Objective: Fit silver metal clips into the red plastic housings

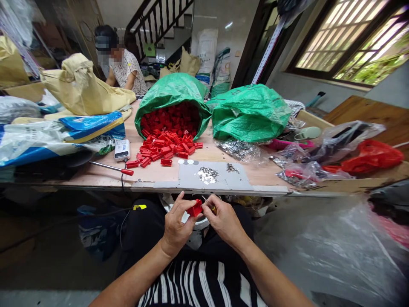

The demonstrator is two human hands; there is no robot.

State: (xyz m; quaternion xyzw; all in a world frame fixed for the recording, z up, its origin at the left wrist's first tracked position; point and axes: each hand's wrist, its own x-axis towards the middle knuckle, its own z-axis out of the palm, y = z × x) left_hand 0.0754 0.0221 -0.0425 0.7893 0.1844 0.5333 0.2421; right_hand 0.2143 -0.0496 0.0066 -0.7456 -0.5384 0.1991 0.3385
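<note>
Your left hand [176,224] pinches a blocky red plastic part [194,208] between thumb and fingers, at twelve o'clock just above your lap, its glossy surfaces squared and angular. Your right hand [225,221] presses its fingers together on a slim yellow-handled screwdriver [212,209], its thin shaft just beside the part's upper edge. Farther out at twelve o'clock, more red parts [168,145] spill from a green woven sack [169,96] onto the wooden table [153,175]; a red-handled screwdriver [123,169] lies at eleven o'clock
</note>
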